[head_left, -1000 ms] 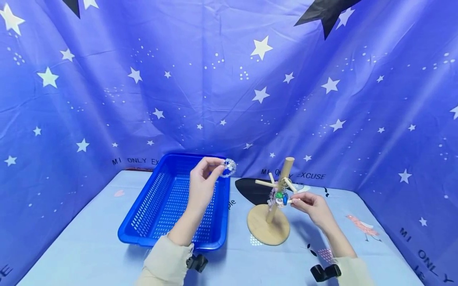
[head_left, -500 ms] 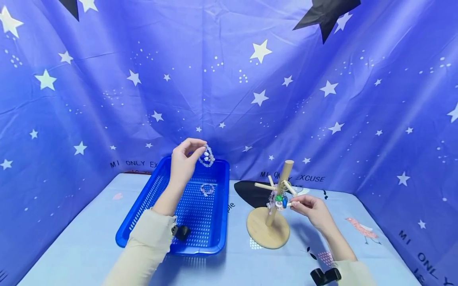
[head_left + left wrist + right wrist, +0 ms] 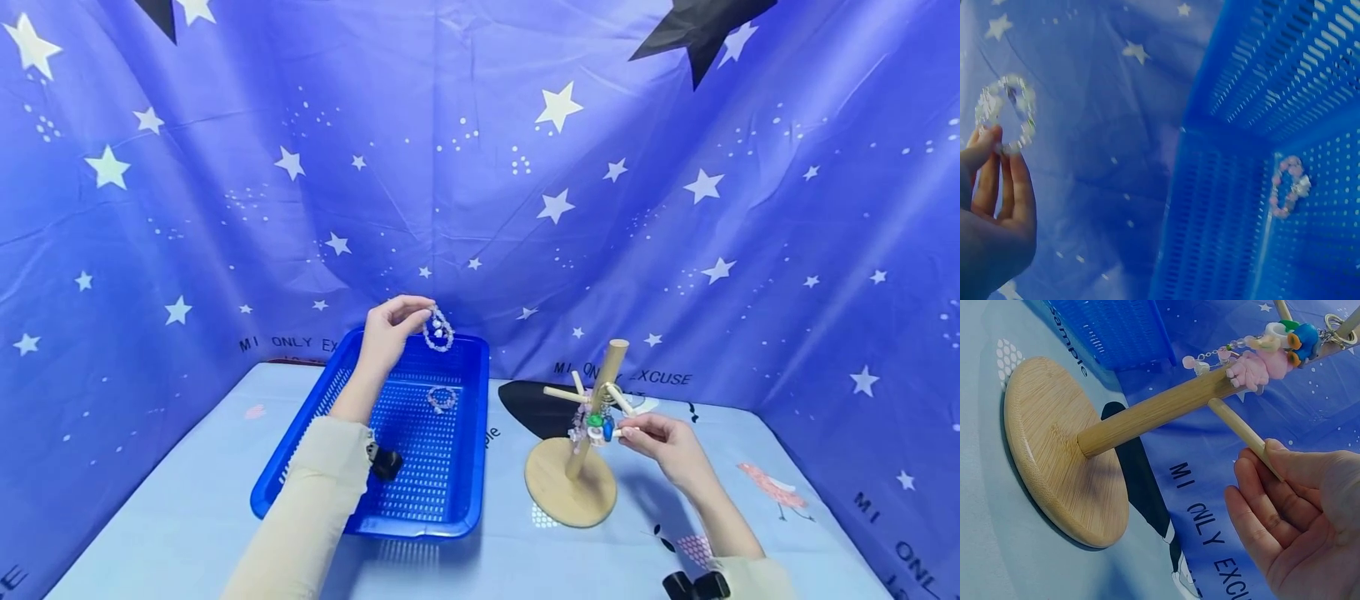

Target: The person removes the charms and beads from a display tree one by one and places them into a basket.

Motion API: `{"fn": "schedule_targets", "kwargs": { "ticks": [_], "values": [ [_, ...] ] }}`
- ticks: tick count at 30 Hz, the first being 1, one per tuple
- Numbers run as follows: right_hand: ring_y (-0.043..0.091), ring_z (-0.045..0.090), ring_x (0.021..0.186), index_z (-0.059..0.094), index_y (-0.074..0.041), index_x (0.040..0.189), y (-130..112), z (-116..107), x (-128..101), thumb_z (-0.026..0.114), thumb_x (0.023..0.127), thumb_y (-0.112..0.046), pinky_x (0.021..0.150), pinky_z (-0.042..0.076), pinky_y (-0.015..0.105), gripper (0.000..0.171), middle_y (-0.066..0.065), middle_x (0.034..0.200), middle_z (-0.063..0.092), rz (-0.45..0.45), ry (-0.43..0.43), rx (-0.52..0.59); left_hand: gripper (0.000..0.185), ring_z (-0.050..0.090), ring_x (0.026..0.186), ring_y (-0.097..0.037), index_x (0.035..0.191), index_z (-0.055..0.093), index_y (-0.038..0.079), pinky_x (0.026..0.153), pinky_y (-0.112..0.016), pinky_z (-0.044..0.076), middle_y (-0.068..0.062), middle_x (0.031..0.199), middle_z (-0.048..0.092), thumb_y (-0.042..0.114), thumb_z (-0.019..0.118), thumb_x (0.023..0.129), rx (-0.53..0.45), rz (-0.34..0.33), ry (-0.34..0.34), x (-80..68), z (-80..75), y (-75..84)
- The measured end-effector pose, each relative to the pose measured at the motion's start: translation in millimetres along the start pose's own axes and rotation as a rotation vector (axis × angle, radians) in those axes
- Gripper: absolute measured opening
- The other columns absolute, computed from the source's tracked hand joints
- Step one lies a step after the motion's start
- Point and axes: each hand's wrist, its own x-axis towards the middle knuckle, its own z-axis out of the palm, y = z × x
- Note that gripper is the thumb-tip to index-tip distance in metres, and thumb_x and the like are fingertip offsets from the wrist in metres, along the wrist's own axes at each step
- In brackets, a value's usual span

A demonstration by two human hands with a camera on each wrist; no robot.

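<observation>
Left hand (image 3: 388, 332) pinching clear bracelet (image 3: 438, 333) above far edge of basket (image 3: 416, 528); pink bracelet (image 3: 1297, 187) inside (nearer right edge). Right hand (image 3: 670, 447) pinching peg (image 3: 1241, 426) of wooden stand (image 3: 1154, 417).

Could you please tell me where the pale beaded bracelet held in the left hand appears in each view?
Head: the bracelet is just left of centre, in the left hand.
Left wrist: the bracelet is at upper left, near the edge.
Right wrist: not in it.
Shared landmark: the blue basket, visible in all three.
</observation>
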Motion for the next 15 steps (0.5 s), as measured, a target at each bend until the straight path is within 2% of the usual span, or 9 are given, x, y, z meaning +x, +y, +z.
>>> {"fn": "schedule_targets", "kwargs": {
  "ticks": [3, 5, 11, 15],
  "values": [
    [-0.003, 0.07, 0.085, 0.057, 0.022, 0.114, -1, 1, 1, 0.058, 0.097, -0.001, 0.081, 0.058, 0.017, 0.028, 0.01, 0.098, 0.074, -0.011, -0.017, 0.005, 0.022, 0.069, 0.085, 0.001, 0.113, 0.07, -0.006, 0.079, -0.018, 0.059, 0.005, 0.098, 0.077, 0.007, 0.067, 0.094, -0.03, -0.028, 0.002, 0.3, -6.0, -10.9],
    [-0.002, 0.07, 0.085, 0.056, 0.023, 0.114, -1, 1, 1, 0.059, 0.097, 0.0, 0.081, 0.059, 0.017, 0.028, 0.005, 0.097, 0.075, -0.013, -0.028, 0.018, 0.024, 0.068, 0.087, 0.003, 0.115, 0.068, -0.008, 0.082, -0.02, 0.06, 0.004, 0.099, 0.077, 0.006, 0.066, 0.095, -0.039, -0.055, -0.011, -0.1, -10.3, -18.7],
    [0.0, 0.071, 0.084, 0.055, 0.024, 0.113, 0, 2, 0, 0.058, 0.097, 0.002, 0.08, 0.059, 0.017, 0.028, -0.012, 0.09, 0.073, -0.013, -0.016, 0.041, 0.024, 0.068, 0.087, 0.002, 0.116, 0.067, -0.006, 0.087, -0.029, 0.06, -0.019, 0.116, 0.072, 0.008, 0.064, 0.097, 0.009, -0.134, -0.072, -0.5, -15.2, -41.1],
    [-0.001, 0.071, 0.084, 0.057, 0.022, 0.113, 0, 1, -2, 0.059, 0.097, 0.001, 0.08, 0.058, 0.015, 0.027, -0.016, 0.089, 0.072, -0.004, 0.001, 0.026, 0.023, 0.066, 0.086, 0.002, 0.116, 0.068, -0.005, 0.087, -0.03, 0.061, -0.024, 0.12, 0.069, 0.008, 0.063, 0.097, 0.062, -0.174, -0.122, -2.4, -13.7, -55.8]
  ]
}}
